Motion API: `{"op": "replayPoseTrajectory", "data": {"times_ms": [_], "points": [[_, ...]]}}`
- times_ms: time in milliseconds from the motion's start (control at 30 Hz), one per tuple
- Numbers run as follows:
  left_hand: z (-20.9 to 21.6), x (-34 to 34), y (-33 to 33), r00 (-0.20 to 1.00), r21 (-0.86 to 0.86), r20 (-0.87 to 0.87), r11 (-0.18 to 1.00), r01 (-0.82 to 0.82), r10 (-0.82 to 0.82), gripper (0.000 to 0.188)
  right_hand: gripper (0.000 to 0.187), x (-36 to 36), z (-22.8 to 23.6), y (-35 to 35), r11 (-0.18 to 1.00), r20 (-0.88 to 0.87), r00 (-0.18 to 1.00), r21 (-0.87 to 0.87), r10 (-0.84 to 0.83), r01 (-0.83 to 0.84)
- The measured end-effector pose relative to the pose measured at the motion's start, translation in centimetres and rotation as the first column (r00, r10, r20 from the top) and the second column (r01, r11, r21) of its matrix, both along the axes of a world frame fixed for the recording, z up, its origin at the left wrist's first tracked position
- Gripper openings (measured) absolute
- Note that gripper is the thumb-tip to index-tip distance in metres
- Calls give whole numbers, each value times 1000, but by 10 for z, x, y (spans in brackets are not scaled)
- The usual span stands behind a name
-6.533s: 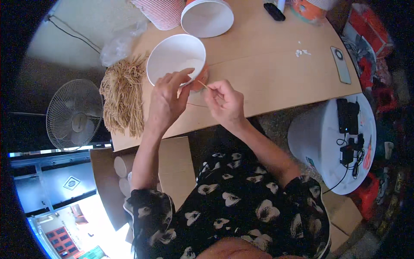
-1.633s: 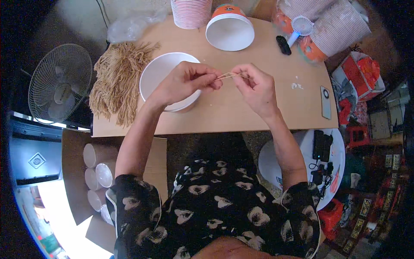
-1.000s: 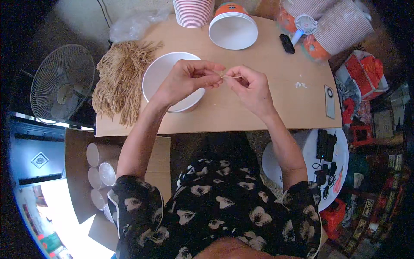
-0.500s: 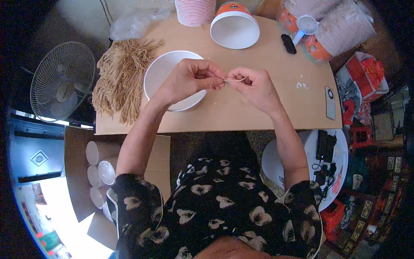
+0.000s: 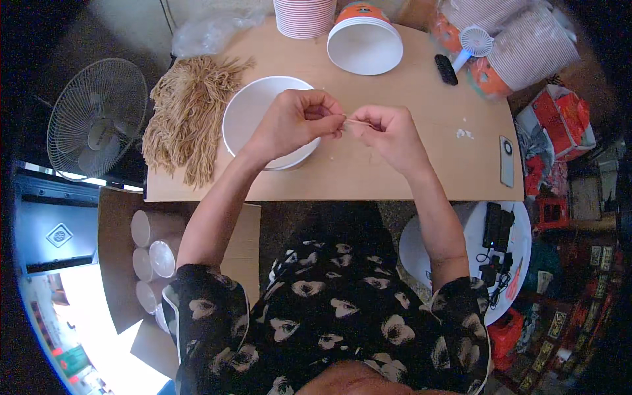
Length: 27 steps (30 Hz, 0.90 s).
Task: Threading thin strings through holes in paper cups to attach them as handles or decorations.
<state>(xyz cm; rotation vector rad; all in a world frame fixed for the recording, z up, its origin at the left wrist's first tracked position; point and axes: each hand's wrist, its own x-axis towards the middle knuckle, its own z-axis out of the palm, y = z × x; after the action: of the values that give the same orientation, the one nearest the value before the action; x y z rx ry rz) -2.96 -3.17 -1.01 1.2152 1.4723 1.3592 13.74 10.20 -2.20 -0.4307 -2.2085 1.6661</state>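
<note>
Between my two hands a short, thin, pale cord (image 5: 357, 122) is stretched out above the table. My left hand (image 5: 299, 125) pinches one end with thumb and forefinger, over the right rim of a big white paper bucket (image 5: 247, 108). The other end is pinched in my right hand (image 5: 388, 131), whose fingers curl in and hide part of it. A thick bundle of tan cords (image 5: 191, 118) lies on the table left of the bucket.
On the brown table (image 5: 421, 168), an orange-and-white bucket (image 5: 365, 46) lies on its side near a bucket stack (image 5: 305, 16). At the right are bagged buckets (image 5: 533, 52), a small handheld fan (image 5: 475, 43), a dark object (image 5: 446, 69) and a phone (image 5: 506, 161). A large fan (image 5: 99, 122) stands left.
The cord, curved half a second ago, is now straighter between my fingers. My hands stay nearly in place, while the whole view has shifted slightly.
</note>
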Motion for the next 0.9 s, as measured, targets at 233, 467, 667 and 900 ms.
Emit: {"op": "replayPoseTrajectory", "data": {"times_ms": [233,467,667,900], "points": [[1,3,-3,1000,16,-27,1000,-11,12,12,18,-2,-4,-1,918,19,998,-392,-64,66],[-1,-1,-3,1000,15,1,1000,5,-5,14,21,-1,0,-5,902,30,995,-420,-96,100],[-3,-1,-3,1000,25,6,1000,9,-9,15,25,0,-5,-4,903,-2,996,-422,-93,84],[0,0,-3,998,32,-55,999,-5,7,13,26,5,1,-9,921,-3,996,-380,-86,78]]}}
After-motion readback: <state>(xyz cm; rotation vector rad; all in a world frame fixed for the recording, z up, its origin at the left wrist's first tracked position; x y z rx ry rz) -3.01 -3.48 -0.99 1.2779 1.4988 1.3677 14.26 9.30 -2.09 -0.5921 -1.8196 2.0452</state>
